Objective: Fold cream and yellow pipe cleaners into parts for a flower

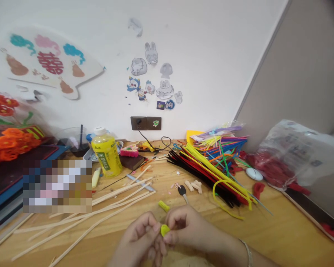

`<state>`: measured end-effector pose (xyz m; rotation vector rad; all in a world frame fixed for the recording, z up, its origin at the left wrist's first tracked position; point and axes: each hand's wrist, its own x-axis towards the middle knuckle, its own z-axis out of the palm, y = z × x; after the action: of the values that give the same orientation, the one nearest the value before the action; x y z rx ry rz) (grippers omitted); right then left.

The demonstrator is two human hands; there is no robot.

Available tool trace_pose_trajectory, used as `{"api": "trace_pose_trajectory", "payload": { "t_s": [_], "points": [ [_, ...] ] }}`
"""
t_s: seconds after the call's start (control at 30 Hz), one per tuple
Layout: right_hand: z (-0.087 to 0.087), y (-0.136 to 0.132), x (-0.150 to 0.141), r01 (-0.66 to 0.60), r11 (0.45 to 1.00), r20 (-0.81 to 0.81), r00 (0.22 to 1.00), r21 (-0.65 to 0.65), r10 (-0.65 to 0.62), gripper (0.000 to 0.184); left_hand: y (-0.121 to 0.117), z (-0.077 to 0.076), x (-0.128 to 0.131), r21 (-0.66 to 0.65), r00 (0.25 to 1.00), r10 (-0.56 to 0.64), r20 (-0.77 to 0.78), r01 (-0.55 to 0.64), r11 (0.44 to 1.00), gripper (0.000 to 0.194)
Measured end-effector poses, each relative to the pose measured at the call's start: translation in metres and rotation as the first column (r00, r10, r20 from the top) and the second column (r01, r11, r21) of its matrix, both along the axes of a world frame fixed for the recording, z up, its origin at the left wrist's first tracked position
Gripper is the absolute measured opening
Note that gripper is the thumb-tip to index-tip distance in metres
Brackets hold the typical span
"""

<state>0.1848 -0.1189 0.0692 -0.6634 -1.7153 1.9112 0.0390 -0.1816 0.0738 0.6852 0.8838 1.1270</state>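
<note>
In the head view, a wooden counter (pixel 267 230) is running across the lower half, set against a white wall (pixel 200 48) with a grey panel (pixel 303 63) standing at the right. Character stickers (pixel 164 89) are clustering on the wall above a dark socket plate (pixel 146 123), where a black cable (pixel 142 136) is plugged in. Pale cream strips (pixel 100 213) are lying fanned across the left of the counter, near a bottle (pixel 107 154) with a white cap and yellow contents. Orange flowers (pixel 12 142) are filling the left edge. Bundled fuzzy stems (pixel 211 170) in black, red and yellow are lying slantwise right of centre, and a clear plastic bag (pixel 303 152) is resting beyond them. A black-headed key (pixel 182 191) is lying just beyond the hands, near some short pale rolls (pixel 193 186).

The small yellow piece (pixel 164 230) is sitting between the two hands at the lower centre, above the near part of the counter. It is showing a rounded face toward the camera; its long axis is too small to tell. A second yellow piece (pixel 164 206) is lying on the counter just beyond, its length slanting from upper left to lower right.

The left hand (pixel 144 237) is bringing thumb and fingers close at the piece's left edge. The right hand (pixel 185 228) is pinching its right side, the grip nearly closed, thumb at the lower edge.
</note>
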Motion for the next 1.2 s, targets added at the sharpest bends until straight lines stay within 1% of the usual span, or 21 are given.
{"api": "trace_pose_trajectory", "payload": {
  "t_s": [0.13,0.2,0.27,0.33,0.4,0.47,0.53,0.6,0.7,0.77,0.83,0.9,1.03,1.1,1.2],
  "points": [
    [0.004,-0.001,0.003,0.052,0.986,0.035,0.998,0.159,-0.058,0.041,0.000,0.003,0.001,-0.006,0.997,-0.015,-0.073,0.014,1.000,0.043],
    [0.005,0.000,0.004,0.052,0.974,0.046,0.997,0.221,-0.063,0.037,-0.001,0.005,0.002,0.029,0.990,0.010,-0.142,-0.006,1.000,0.042],
    [0.005,0.000,0.004,0.046,0.951,0.065,0.996,0.305,-0.069,0.034,-0.004,0.005,0.005,0.074,0.971,0.059,-0.233,-0.043,0.996,0.041],
    [0.005,-0.001,0.003,0.048,0.905,0.085,0.992,0.423,-0.092,0.032,-0.006,0.002,0.007,0.111,0.938,0.118,-0.327,-0.086,0.990,0.041],
    [0.005,-0.004,0.001,0.047,0.833,0.104,0.987,0.551,-0.124,0.032,-0.008,-0.001,0.007,0.135,0.898,0.154,-0.412,-0.106,0.985,0.041],
    [0.005,-0.007,0.000,0.042,0.758,0.126,0.979,0.651,-0.162,0.029,-0.008,-0.004,0.006,0.165,0.858,0.165,-0.487,-0.095,0.982,0.039],
    [0.006,-0.009,-0.001,0.047,0.702,0.136,0.970,0.711,-0.203,0.024,-0.007,-0.004,0.004,0.188,0.835,0.165,-0.524,-0.075,0.979,0.036],
    [0.007,-0.010,0.000,0.063,0.671,0.128,0.964,0.739,-0.232,0.021,-0.005,-0.002,0.003,0.196,0.836,0.175,-0.520,-0.082,0.977,0.033],
    [0.009,-0.009,0.001,0.086,0.641,0.094,0.966,0.763,-0.242,0.017,-0.004,0.000,0.003,0.218,0.834,0.253,-0.489,-0.164,0.962,0.033],
    [0.011,-0.008,0.002,0.097,0.633,0.107,0.955,0.768,-0.276,0.012,-0.003,-0.001,0.003,0.232,0.827,0.295,-0.479,-0.205,0.951,0.033],
    [0.010,-0.008,0.002,0.103,0.647,0.162,0.928,0.755,-0.337,0.010,-0.003,-0.003,0.002,0.227,0.829,0.285,-0.481,-0.196,0.954,0.032],
    [0.006,-0.007,0.002,0.107,0.650,0.193,0.907,0.752,-0.373,0.013,-0.004,-0.005,0.001,0.238,0.817,0.278,-0.506,-0.178,0.955,0.031],
    [-0.004,-0.005,0.003,0.127,0.594,0.096,0.939,0.794,-0.330,0.016,-0.007,-0.005,0.000,0.310,0.764,0.297,-0.573,-0.134,0.941,0.022],
    [-0.005,-0.005,0.004,0.145,0.592,0.064,0.946,0.793,-0.318,0.018,-0.009,-0.004,0.000,0.341,0.753,0.298,-0.587,-0.104,0.934,0.018],
    [-0.003,-0.006,0.004,0.148,0.598,0.061,0.947,0.787,-0.315,0.019,-0.010,-0.002,0.000,0.362,0.740,0.288,-0.608,-0.065,0.930,0.016]
  ]
}}
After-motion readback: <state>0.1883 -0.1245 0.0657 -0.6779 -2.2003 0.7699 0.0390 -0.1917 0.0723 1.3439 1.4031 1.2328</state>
